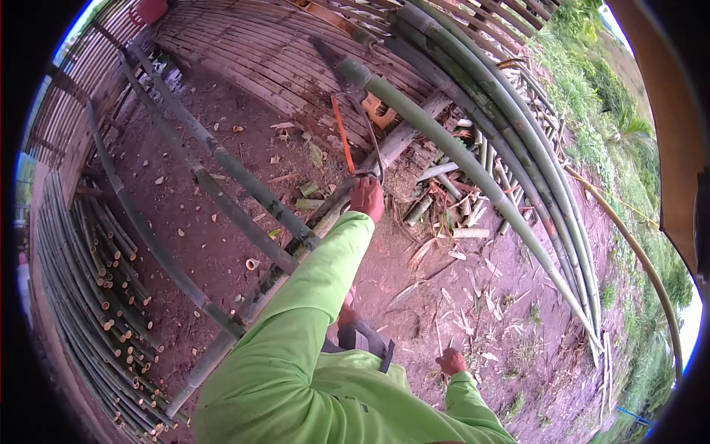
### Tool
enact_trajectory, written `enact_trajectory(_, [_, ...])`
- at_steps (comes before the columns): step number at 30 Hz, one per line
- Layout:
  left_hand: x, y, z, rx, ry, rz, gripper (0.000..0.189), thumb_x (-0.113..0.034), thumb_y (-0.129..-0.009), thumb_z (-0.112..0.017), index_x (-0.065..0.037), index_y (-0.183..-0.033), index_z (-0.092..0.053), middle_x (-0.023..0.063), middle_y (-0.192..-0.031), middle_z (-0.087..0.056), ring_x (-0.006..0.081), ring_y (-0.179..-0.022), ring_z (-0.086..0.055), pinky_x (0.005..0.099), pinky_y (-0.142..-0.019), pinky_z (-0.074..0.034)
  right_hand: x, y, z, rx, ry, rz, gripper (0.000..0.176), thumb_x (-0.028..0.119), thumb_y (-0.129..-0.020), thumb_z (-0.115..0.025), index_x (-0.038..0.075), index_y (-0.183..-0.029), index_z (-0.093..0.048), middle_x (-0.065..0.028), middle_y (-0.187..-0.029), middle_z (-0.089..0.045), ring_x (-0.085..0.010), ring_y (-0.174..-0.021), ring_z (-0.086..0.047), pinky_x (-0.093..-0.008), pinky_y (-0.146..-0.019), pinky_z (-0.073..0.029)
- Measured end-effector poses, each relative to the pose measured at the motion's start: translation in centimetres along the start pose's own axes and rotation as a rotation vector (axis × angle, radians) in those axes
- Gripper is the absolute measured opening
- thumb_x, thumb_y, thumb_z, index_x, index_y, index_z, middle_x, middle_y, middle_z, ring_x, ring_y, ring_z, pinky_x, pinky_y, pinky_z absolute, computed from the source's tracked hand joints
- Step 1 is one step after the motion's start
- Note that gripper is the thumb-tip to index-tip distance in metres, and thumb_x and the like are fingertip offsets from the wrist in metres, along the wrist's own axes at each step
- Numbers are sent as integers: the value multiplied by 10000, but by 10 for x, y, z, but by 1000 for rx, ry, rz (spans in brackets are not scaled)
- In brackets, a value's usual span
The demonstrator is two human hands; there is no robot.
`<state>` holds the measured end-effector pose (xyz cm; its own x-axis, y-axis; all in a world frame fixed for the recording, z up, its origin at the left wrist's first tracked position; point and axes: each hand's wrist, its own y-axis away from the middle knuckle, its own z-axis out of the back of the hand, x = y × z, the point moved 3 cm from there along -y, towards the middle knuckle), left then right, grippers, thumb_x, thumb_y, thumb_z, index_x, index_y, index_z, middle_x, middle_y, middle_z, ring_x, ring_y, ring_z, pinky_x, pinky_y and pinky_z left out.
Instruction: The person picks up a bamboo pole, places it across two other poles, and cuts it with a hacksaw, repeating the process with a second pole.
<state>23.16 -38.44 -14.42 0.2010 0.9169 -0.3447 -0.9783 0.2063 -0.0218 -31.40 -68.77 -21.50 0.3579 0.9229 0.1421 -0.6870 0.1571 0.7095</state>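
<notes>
At the middle, my left hand (pixel 366 198), in a green sleeve, is closed around the end of a bow saw. The saw's orange strip (pixel 342 133) and thin curved frame point away from me, beside a bamboo crosspiece (pixel 408 137). My right hand (pixel 451 361) is low at the right, near my body and above the dirt, with its fingers curled. What it holds, if anything, is too small to make out. A long green bamboo pole (pixel 466 159) slants over the crosspiece, to the right of my left hand.
Several thick bamboo poles (pixel 518 137) lean at the right. Three poles rest across the beam at the left, near a stack of cut bamboo (pixel 96 296). A slatted platform (pixel 259 55) stands ahead. Offcuts (pixel 472 233) and shavings lie on the dirt ground (pixel 414 325).
</notes>
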Motion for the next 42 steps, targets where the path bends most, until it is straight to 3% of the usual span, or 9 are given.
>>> enact_trajectory(1, [3, 0, -1, 10, 9, 4, 316, -188, -768, -659, -53, -1038, -570, 123, -1049, -552, 294, -1050, -499, 436, -820, -461, -4, -15, -14, -61, 28, 160, 470, 405, -693, -746, 48, -988, -665, -142, -952, -693, -272, -935, -655, -373, -806, -526])
enact_trajectory(2, [7, 3, 5, -20, 26, -29, 337, -227, -771, -675, -64, -1045, -568, 118, -1061, -545, 294, -1065, -487, 443, -832, -455, 66, -8, 65, 35, -392, -116, 484, 381, -700, -769, 43, -1028, -656, -171, -966, -676, -294, -901, -654, -395, -778, -523])
enact_trajectory(10, [53, 130, 136, -47, 282, -2, 420, -289, -809, -682, -25, -1121, -587, 149, -1061, -593, 316, -1036, -533, 427, -914, -423, 365, -123, 212, -164, -446, 672, 679, 443, -748, -757, 17, -1227, -533, -205, -1143, -606, -357, -976, -611, -410, -857, -487])
enact_trajectory(17, [120, 315, 207, 265, 435, 347, 216, -208, -788, -687, -40, -911, -632, 188, -803, -632, 335, -784, -626, 420, -699, -496, 472, -188, 195, 105, -395, 543, 725, 548, -748, -693, -14, -1185, -558, -244, -1125, -618, -358, -1049, -607, -427, -900, -468])
enact_trajectory(23, [123, 361, 213, 229, 542, 514, 262, -222, -825, -696, -11, -959, -618, 163, -827, -648, 257, -708, -638, 355, -643, -505, 463, -210, 170, 64, -324, 587, 596, 527, -770, -675, -3, -1033, -610, -192, -880, -654, -309, -855, -644, -416, -769, -485])
enact_trajectory(30, [141, 268, 200, -2, 721, 511, 402, -288, -850, -693, -5, -1112, -580, 141, -961, -668, 207, -878, -642, 324, -731, -497, 348, -90, 240, 187, -308, 495, 491, 470, -728, -710, 12, -874, -610, -129, -704, -602, -255, -672, -595, -393, -631, -468])
enact_trajectory(34, [151, 191, 161, -60, 1364, 984, 539, -404, -857, -680, -10, -1169, -487, 124, -1108, -622, 268, -972, -628, 372, -844, -493, 278, 3, 257, 280, -109, 324, 511, 510, -639, -762, 41, -816, -659, -154, -732, -636, -285, -708, -631, -410, -694, -483])
enact_trajectory(37, [135, 150, 126, -111, 2199, 934, 486, -406, -844, -698, -71, -1117, -477, 107, -895, -618, 219, -787, -628, 382, -678, -501, 234, 55, 228, 76, -16, 172, 444, 418, -648, -740, 78, -929, -689, -192, -808, -678, -347, -770, -670, -435, -717, -523])
enact_trajectory(42, [81, 168, 118, -77, 2229, 958, 308, -341, -862, -690, -82, -881, -526, 53, -648, -545, 198, -543, -567, 358, -529, -484, 186, 87, 208, -215, 24, -56, 462, 230, -666, -689, 72, -1090, -598, -184, -889, -672, -374, -839, -655, -467, -740, -520])
